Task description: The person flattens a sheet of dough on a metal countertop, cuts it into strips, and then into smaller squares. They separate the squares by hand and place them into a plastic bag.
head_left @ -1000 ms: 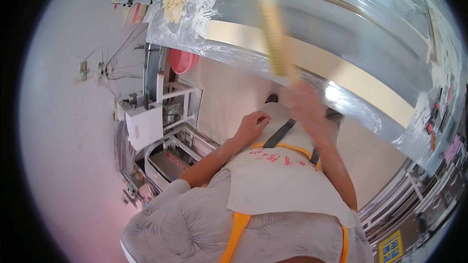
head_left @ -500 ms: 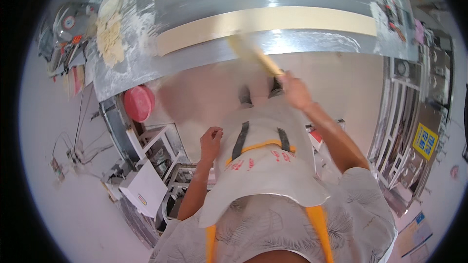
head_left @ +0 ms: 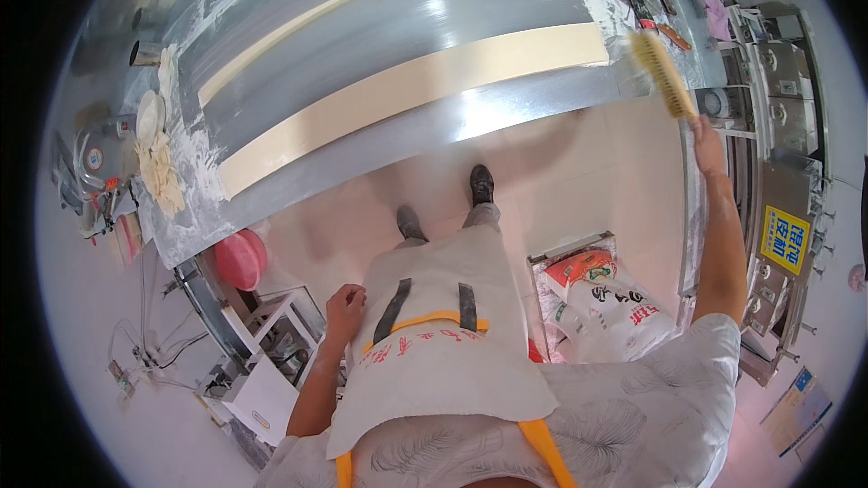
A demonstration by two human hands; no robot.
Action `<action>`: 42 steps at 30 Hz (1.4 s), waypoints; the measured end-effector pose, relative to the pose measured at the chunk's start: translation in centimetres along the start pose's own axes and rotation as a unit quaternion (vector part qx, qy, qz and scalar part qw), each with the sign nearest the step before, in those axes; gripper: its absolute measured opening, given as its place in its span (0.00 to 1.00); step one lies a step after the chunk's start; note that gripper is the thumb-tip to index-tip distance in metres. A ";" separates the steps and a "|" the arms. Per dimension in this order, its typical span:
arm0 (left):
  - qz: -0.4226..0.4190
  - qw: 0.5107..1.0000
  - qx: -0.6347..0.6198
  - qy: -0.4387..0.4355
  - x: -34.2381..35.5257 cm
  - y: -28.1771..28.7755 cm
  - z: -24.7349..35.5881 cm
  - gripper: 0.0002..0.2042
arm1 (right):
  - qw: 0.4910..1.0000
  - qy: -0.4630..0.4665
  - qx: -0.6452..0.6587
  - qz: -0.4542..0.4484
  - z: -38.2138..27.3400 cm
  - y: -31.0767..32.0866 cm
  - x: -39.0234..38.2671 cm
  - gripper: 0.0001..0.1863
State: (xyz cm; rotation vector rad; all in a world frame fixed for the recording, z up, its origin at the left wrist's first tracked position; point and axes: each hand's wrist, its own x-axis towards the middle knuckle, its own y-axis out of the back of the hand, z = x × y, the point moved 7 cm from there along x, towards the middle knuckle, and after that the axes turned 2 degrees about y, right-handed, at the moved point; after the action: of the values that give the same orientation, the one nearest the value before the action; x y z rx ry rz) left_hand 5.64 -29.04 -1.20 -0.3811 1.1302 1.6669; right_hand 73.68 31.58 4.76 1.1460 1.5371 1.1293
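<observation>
My right hand (head_left: 710, 146) is stretched out to the right and grips the handle of a long bench brush (head_left: 666, 81) with pale bristles. The brush is raised at the right end of the metal table (head_left: 551, 104), near the end of a long flat strip of dough (head_left: 416, 92). A second, narrower dough strip (head_left: 298, 29) lies farther back. Low beside the apron (head_left: 448, 370), my left hand (head_left: 345, 311) hangs with its fingers curled in and nothing seen in them.
Dough scraps (head_left: 159, 176) and flour lie at the table's left end. Tools with red and black handles (head_left: 639, 7) rest at the far right. A pink basin (head_left: 240, 259) stands below left, a printed white sack (head_left: 615, 307) on the right, and steel drawers (head_left: 788, 72) beyond.
My right hand has swung the brush from the table's middle front edge to its right end. The view has turned, so the table now slants and the sack shows fully.
</observation>
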 end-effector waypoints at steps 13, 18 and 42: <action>0.062 0.998 0.018 0.012 0.6 -2.1 7.9 0.09 | 0.946 -0.105 0.279 -0.130 -6.6 -1.3 6.8 0.31; 0.099 0.994 0.004 0.043 -0.3 -0.4 3.0 0.09 | 0.962 -0.094 0.250 -0.046 -7.3 -2.1 10.0 0.28; 0.236 0.927 -0.262 0.126 -3.4 16.9 -30.9 0.09 | 0.889 0.228 0.285 -0.276 -105.5 -27.5 -35.5 0.15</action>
State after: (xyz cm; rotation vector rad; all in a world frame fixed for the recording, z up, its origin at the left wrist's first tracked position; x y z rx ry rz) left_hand -16.02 -56.62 -6.08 -0.7183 0.9919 2.4119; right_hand -26.65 -23.83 3.05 0.7142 2.4801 0.5765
